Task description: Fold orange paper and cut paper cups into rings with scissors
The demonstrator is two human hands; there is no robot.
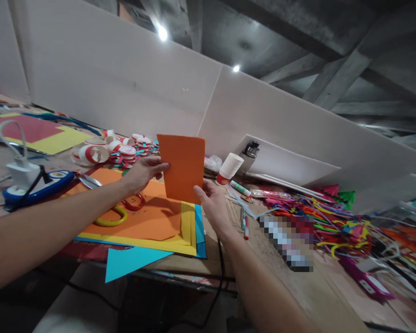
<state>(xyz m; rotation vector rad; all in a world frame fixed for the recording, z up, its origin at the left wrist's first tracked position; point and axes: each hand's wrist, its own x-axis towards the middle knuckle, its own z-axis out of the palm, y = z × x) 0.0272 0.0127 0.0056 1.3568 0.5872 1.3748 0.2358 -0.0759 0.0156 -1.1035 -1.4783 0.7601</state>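
Note:
An orange sheet of paper (183, 166) is held upright above the table between both hands. My left hand (146, 173) pinches its left edge between thumb and fingers. At the lower right edge, my right hand (211, 199) grips it with the thumb in front. Below lies a stack of coloured sheets, with orange paper (159, 219) on top, yellow paper (190, 231) under it and blue paper at the bottom. Scissors with red and yellow handles (113, 222) rest on the stack, partly hidden by my left forearm.
A blue power strip (58, 180) with a white charger lies left. Red and white paper-cup pieces (128, 155) sit behind. Stacked paper cups (230, 167), a bottle (248, 159) and markers (246, 229) stand or lie right, beside colourful craft strips (305, 208). A turquoise sheet (131, 262) overhangs the front edge.

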